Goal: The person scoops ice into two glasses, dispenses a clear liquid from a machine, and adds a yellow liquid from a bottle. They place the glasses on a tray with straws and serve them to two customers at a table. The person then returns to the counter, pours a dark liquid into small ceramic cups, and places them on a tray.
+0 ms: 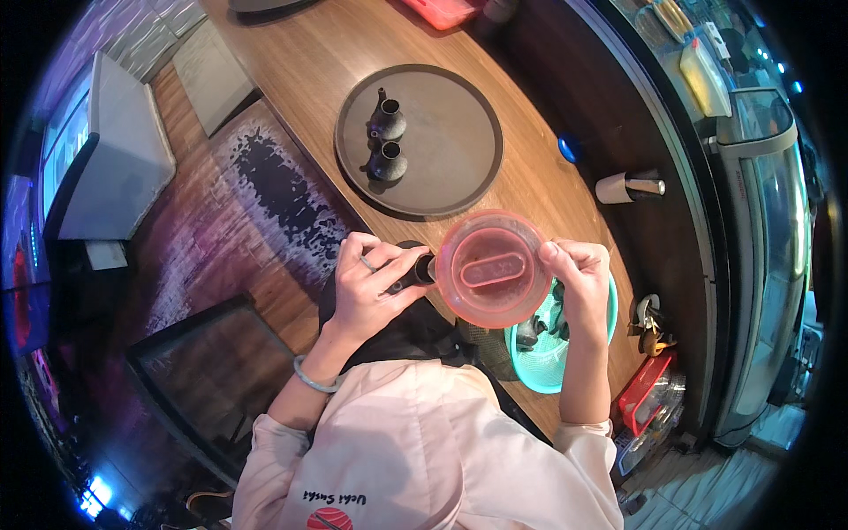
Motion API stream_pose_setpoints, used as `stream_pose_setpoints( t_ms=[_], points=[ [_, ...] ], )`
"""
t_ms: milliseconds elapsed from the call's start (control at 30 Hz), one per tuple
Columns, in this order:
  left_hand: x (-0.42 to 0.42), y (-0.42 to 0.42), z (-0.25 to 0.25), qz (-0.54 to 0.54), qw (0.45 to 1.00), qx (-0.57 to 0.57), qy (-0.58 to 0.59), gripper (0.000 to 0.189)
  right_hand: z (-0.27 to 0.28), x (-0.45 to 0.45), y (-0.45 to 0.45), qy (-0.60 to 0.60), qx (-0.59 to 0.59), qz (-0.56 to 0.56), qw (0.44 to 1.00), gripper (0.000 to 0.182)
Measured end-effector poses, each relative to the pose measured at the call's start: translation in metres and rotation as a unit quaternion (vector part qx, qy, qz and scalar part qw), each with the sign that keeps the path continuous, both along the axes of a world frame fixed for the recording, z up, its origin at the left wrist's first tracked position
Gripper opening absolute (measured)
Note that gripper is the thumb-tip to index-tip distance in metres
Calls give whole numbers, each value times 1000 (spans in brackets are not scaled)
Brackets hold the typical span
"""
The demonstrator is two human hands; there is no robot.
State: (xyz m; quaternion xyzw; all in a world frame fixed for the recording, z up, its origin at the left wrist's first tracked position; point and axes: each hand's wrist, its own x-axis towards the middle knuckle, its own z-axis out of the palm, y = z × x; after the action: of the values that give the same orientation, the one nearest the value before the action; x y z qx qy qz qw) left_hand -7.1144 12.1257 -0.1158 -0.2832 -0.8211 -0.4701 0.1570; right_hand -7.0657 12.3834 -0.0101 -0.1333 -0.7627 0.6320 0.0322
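My left hand [377,278] grips a small dark pot [420,270] near the counter's front edge. Beside it, my right hand [580,271] holds a translucent pink plastic pitcher [493,268] by its side, its rim touching or very close to the pot's mouth. Whether liquid passes between them cannot be told. Beyond my hands, two dark pots with short side handles, one nearer [387,162] and one farther [387,119], stand upright on a round brown tray [450,146]. A turquoise plastic basket [540,374], partly behind my right forearm, contains several dark pieces [530,331].
The wooden counter [298,53] runs diagonally past me. A red plastic container [440,13] sits at its far end, and a red basket [642,394] is at the right. A holder [616,188] is mounted on the dark panel. A glass display case [762,265] stands beyond it.
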Motion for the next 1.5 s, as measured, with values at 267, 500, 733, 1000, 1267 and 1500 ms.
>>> stream_pose_setpoints(
  t_ms=[267,500,733,1000,1267,1500],
  points=[
    [-2,7,-2,-30,999,-12,-8,48,-1,2,15,7,74,31,997,52],
    [-3,12,-8,-40,999,-23,-15,47,3,2,18,4,155,29,988,54],
    [-4,16,-6,-46,998,-29,-26,46,9,-2,15,28,203,41,978,55],
    [-5,19,-8,-51,998,-23,-30,46,16,-5,14,24,237,56,970,54],
    [-7,21,-7,-61,997,-24,-32,47,19,-3,16,15,250,56,966,54],
    [-7,23,-8,-69,997,-22,-29,46,21,0,15,13,241,50,969,53]
  ],
)
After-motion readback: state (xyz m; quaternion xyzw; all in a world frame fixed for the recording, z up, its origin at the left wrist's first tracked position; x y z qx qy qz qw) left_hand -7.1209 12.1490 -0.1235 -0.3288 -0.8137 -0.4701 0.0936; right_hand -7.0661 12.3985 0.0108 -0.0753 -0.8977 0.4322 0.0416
